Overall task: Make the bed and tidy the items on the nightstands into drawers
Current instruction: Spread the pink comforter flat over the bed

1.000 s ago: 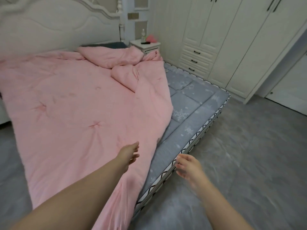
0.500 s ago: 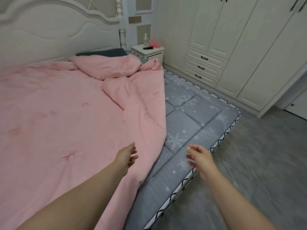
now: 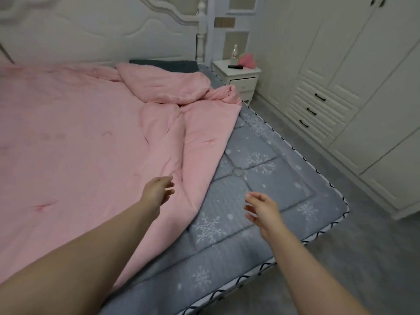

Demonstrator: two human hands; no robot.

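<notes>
Currently both grips are hanging relaxed, holding nothing: left hand (image 3: 158, 189) over the pink quilt (image 3: 91, 155), right hand (image 3: 261, 209) over the bare grey mattress (image 3: 261, 178) at right.

Bed and nightstand with what lies on them

A grey snowflake-print mattress (image 3: 261, 173) carries a pink quilt (image 3: 79, 144), bunched at its far right, and a dark pillow (image 3: 166, 64) at the far end. The white nightstand (image 3: 241, 76) far right holds a bottle (image 3: 234, 52), a black remote (image 3: 235, 67) and a pink item (image 3: 247, 60).
</notes>
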